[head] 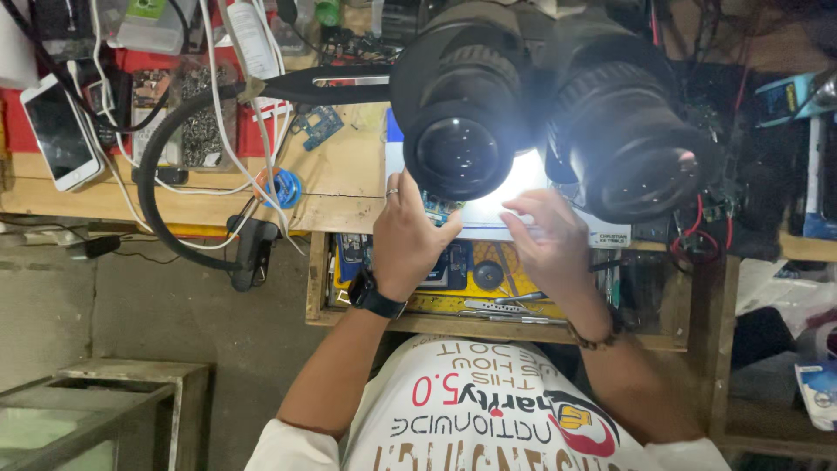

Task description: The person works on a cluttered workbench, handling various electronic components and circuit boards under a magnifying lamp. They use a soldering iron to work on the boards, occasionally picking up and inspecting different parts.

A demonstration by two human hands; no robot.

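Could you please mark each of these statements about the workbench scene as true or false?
1. The left hand wears a ring and a dark wristwatch. True.
2. A white smartphone lies at the far left of the wooden bench. True.
3. The right hand holds a soldering iron. False: its fingers rest on the bright lit white pad, and no iron is in it.
4. The two microscope eyepieces sit above the hands. True.
5. The drawer under the bench is shut. False: it is pulled open, with tools inside.
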